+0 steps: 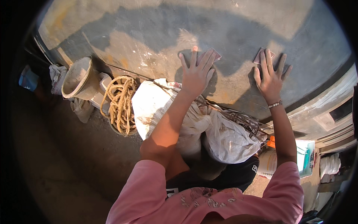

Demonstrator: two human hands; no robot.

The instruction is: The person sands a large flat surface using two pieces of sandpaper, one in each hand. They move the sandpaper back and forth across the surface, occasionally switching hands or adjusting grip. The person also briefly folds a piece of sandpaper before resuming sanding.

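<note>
We find the left hand (194, 77), fingers spread, over one brownish pad (217, 56) on the grey wall (236, 84), its corner showing to their right; the right hand (270, 84), likewise spread, nearer the wall's right edge, covers a second pad (257, 58); long axes we cannot tell.

The grey wall (238, 41) leaves free passage at upper centre; white sacks (233, 140) obstruct below centre, coiled rope (121, 104) at left.
</note>
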